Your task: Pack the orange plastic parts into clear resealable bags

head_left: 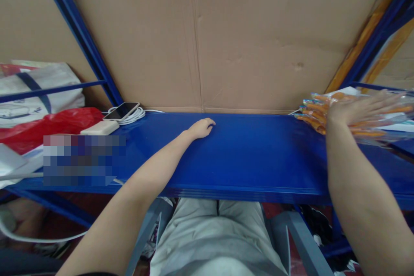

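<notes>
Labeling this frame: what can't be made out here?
Head view only:
- Right hand: motion-blurred over the orange packets; grip and packet count unclear.
- Packets run off the right edge.
- Pixelated patch on the blue shelf hides what lies there.
- Left hand: curled, palm down; underside unseen.
- Phone screen unreadable.

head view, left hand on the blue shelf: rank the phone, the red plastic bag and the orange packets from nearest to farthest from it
Measured from the left hand:
1. phone, to its left on the coiled white cable.
2. orange packets, to its right, under the right hand.
3. red plastic bag, far left end of the blue shelf.
</notes>
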The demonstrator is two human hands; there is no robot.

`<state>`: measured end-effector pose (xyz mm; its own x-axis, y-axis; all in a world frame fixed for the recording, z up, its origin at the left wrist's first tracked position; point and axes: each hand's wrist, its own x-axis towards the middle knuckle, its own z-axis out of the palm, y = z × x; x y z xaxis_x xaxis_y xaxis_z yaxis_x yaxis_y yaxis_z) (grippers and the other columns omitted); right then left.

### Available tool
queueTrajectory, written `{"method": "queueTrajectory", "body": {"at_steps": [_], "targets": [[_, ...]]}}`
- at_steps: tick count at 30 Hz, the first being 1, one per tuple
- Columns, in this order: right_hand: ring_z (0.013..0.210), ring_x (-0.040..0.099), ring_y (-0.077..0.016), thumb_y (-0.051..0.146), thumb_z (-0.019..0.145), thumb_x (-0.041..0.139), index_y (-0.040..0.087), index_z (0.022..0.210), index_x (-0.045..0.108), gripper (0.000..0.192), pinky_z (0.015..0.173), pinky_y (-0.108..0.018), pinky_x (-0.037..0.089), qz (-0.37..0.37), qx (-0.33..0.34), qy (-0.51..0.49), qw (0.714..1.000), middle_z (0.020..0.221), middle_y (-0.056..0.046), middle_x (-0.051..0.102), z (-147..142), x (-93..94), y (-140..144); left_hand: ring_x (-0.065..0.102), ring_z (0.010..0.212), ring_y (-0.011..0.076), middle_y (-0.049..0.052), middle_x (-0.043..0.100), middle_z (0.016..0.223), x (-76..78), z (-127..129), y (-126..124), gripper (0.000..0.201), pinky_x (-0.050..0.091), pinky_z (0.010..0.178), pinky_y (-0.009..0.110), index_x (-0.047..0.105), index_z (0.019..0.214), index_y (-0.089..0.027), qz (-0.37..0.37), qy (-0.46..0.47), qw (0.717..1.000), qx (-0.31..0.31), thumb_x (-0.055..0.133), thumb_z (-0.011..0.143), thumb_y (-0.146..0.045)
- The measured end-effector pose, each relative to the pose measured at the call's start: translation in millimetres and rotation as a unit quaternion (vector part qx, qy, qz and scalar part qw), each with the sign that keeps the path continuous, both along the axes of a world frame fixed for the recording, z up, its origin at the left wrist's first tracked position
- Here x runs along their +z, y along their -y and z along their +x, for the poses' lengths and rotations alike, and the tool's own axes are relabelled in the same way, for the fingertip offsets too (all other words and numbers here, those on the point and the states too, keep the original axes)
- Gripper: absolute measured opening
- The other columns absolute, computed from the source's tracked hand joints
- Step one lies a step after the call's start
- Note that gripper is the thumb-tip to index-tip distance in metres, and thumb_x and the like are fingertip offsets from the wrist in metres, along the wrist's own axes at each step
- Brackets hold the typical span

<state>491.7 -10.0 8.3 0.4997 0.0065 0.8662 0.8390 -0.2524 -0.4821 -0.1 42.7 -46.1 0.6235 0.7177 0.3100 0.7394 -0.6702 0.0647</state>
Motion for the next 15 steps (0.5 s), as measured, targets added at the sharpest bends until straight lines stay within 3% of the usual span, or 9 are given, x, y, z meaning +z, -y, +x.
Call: {"method": "queueTrajectory", "body": {"at_steps": [1,3,7,11,15], "targets": [[0.153,0.005,-0.0322,0.024,0.095,0.028,0.009,0.149,0.039,0.057,0.114,-0.067,-0.002,0.035,-0.007,-0.095,0.995,0.162,-0.028,0.012,-4,-1.9,0,0.065,0.118,0.0217,0.011,0.070,0.126,0.1,0,0,0.036,0.049,0.106,0.035,0.069,0.117,-0.014,-0.001,-0.002,1.000,0.001,0.047,0.089,-0.013],[0.153,0.007,-0.0354,0.020,0.090,0.038,0.009,0.143,0.046,0.055,0.114,-0.065,-0.006,0.051,0.003,-0.166,0.985,0.161,-0.027,0.018,-17,-3.1,2,0.065,0.117,0.0216,0.011,0.070,0.126,0.0,0,0,0.035,0.049,0.105,0.035,0.069,0.116,-0.015,0.001,-0.002,1.000,-0.002,0.048,0.089,-0.013],[0.153,0.008,-0.0357,0.015,0.080,0.046,0.010,0.134,0.051,0.055,0.116,-0.065,0.002,0.021,0.069,-0.009,0.997,0.158,-0.023,0.028,-51,1.9,12,0.067,0.114,0.0211,0.010,0.072,0.122,-1.4,-1,-3,0.034,0.051,0.104,0.036,0.071,0.112,-0.016,0.012,-0.002,1.000,-0.010,0.048,0.088,-0.014],[0.146,0.030,-0.0343,0.016,0.083,0.044,0.009,0.125,0.058,0.044,0.118,-0.058,0.018,-0.123,0.148,0.106,0.976,0.149,-0.026,0.043,-83,0.0,12,0.067,0.113,0.0203,0.008,0.073,0.121,-2.5,-1,-4,0.034,0.051,0.103,0.034,0.072,0.111,-0.017,0.016,-0.008,1.000,-0.015,0.048,0.087,-0.014],[0.139,0.042,-0.0350,0.017,0.086,0.044,0.008,0.124,0.060,0.042,0.113,-0.060,0.030,-0.297,0.220,0.148,0.917,0.145,-0.025,0.049,-114,-23.5,-1,0.067,0.113,0.0208,0.009,0.072,0.120,-3.0,0,-5,0.034,0.051,0.103,0.035,0.072,0.110,-0.016,0.015,-0.001,1.000,-0.014,0.047,0.087,-0.013]]}}
